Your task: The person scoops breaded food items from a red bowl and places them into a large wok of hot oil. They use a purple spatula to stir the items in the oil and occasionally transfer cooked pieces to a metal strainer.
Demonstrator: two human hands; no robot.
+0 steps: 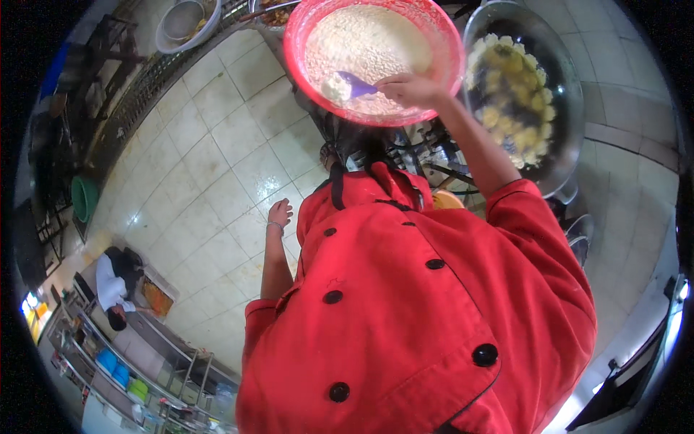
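My right hand (404,91) grips the handle of a purple spoon (358,85), which carries a lump of pale batter (337,88). Spoon and hand are above the near part of a large red plastic basin (294,35). Thick, lumpy batter (368,40) fills much of the basin. To the right of it stands a big metal wok (570,103) with dark oil, where many pale yellow fritters (515,92) float, crowded together. My left hand (281,212) hangs at my side over the floor, holding nothing, its fingers loosely bent.
Left of the basin are a white tub (187,46) with a strainer and a bowl of browned food (275,15). Tiled floor (217,141) spreads to my left. A green tub (84,199) stands farther off. Behind, a person (116,287) bends over a tray of orange food (157,297).
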